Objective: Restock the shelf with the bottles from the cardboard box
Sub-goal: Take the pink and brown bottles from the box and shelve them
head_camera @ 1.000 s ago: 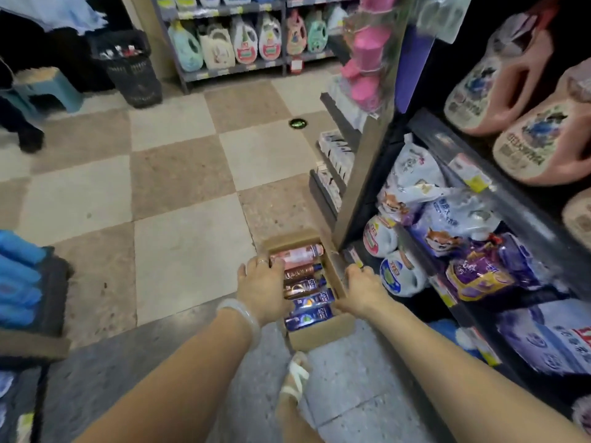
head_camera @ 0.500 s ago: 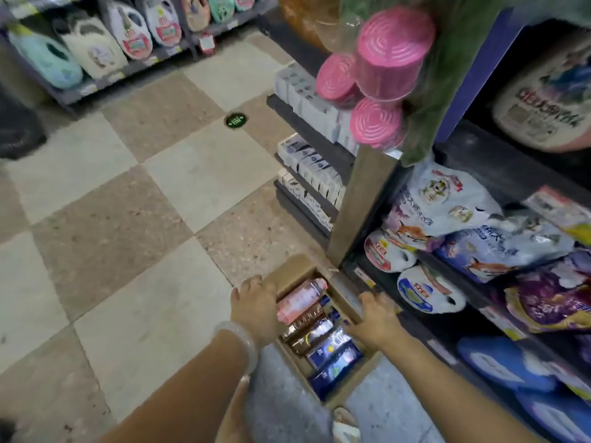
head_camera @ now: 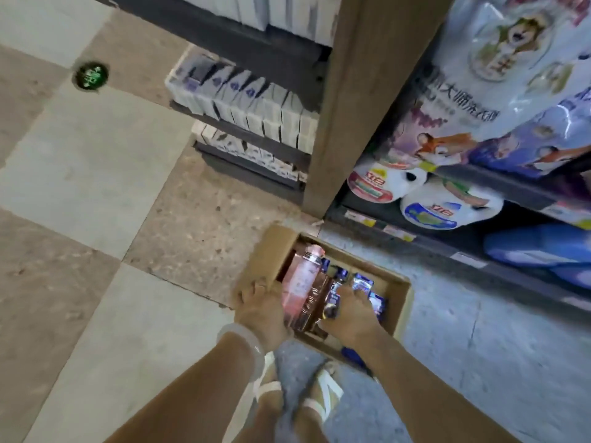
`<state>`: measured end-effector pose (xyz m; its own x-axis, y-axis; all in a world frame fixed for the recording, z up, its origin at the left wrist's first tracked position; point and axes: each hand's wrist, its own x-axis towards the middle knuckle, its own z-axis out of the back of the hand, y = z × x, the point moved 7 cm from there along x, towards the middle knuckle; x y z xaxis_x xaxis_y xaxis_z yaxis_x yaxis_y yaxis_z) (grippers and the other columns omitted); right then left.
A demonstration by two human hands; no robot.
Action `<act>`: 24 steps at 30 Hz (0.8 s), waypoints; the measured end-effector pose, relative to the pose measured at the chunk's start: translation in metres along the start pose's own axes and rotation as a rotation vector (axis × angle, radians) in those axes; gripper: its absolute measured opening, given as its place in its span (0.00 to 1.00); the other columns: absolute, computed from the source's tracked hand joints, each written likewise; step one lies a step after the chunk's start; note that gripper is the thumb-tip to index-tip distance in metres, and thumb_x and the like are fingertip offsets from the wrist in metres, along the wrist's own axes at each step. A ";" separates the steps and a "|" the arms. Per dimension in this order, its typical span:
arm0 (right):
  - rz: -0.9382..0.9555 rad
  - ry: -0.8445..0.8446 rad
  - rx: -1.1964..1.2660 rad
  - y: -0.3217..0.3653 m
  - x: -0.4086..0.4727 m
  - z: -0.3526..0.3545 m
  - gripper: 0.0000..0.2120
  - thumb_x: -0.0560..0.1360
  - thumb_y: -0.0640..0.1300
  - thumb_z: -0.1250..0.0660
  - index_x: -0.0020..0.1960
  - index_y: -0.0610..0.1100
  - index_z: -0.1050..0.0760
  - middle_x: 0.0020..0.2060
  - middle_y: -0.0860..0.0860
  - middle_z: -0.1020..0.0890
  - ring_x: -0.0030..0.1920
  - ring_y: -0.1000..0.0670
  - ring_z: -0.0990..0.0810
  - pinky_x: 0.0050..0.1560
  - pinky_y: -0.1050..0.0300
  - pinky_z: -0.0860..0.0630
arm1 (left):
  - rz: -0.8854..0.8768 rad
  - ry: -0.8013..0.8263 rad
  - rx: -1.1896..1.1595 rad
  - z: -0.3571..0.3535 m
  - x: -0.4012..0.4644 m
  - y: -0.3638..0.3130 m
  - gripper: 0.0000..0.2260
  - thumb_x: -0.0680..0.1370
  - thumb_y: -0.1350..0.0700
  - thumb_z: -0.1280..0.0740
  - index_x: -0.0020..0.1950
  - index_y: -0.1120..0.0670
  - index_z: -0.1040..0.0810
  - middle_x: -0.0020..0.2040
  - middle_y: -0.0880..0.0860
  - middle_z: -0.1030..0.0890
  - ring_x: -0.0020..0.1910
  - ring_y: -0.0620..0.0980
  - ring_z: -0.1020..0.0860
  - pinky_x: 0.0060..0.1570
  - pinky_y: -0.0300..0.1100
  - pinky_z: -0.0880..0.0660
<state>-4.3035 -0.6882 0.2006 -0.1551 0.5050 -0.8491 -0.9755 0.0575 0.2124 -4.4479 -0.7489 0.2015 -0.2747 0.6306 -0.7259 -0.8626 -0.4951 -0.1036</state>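
I am leaning over the cardboard box [head_camera: 396,302], which is sitting on the floor [head_camera: 96,187] just beside the foot of the shelf [head_camera: 447,247]. My left hand [head_camera: 262,310] is curling over the box's left wall, fingers hooked on its top edge and closed around the cardboard. My right hand [head_camera: 348,311] is reaching inside the box, fingers spread and lying on the dark blue bottles [head_camera: 363,281]; I cannot tell whether it is gripping one. A pink bottle [head_camera: 299,282] is lying along the left side of the box, next to a brown bottle [head_camera: 315,298]. The box's far flap is standing open toward the wooden post [head_camera: 348,107]. To my left the tiled floor is lying open and bare. My sandalled feet [head_camera: 319,401] are standing just behind the box's near edge.
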 end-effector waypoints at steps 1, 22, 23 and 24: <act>-0.021 0.006 0.018 -0.006 0.014 -0.008 0.31 0.70 0.48 0.29 0.68 0.42 0.38 0.65 0.42 0.32 0.68 0.41 0.35 0.68 0.51 0.34 | -0.004 0.001 -0.011 -0.012 0.012 -0.002 0.32 0.70 0.44 0.33 0.69 0.53 0.39 0.68 0.56 0.35 0.68 0.57 0.36 0.69 0.54 0.40; -0.210 0.138 0.180 -0.146 0.182 -0.186 0.35 0.73 0.48 0.32 0.73 0.44 0.46 0.69 0.43 0.38 0.71 0.41 0.39 0.69 0.48 0.35 | 0.237 0.010 -0.380 -0.215 0.197 -0.003 0.60 0.59 0.43 0.21 0.75 0.53 0.61 0.75 0.60 0.45 0.74 0.62 0.45 0.72 0.59 0.44; -0.221 0.153 0.192 -0.150 0.185 -0.192 0.35 0.73 0.48 0.32 0.74 0.44 0.46 0.70 0.43 0.38 0.72 0.41 0.40 0.70 0.48 0.35 | 0.257 -0.012 -0.411 -0.218 0.202 0.000 0.59 0.59 0.44 0.21 0.75 0.52 0.60 0.74 0.61 0.44 0.73 0.63 0.43 0.71 0.60 0.43; -0.230 0.167 0.202 -0.154 0.188 -0.198 0.36 0.73 0.48 0.32 0.74 0.45 0.46 0.71 0.43 0.39 0.72 0.41 0.41 0.71 0.47 0.36 | 0.280 -0.038 -0.443 -0.219 0.205 0.002 0.59 0.59 0.44 0.21 0.75 0.51 0.58 0.73 0.61 0.42 0.72 0.64 0.42 0.70 0.61 0.42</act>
<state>-4.2133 -0.7726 -0.0870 0.0258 0.3123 -0.9496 -0.9398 0.3313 0.0834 -4.4128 -0.7516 -0.0964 -0.4911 0.4551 -0.7428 -0.4939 -0.8478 -0.1929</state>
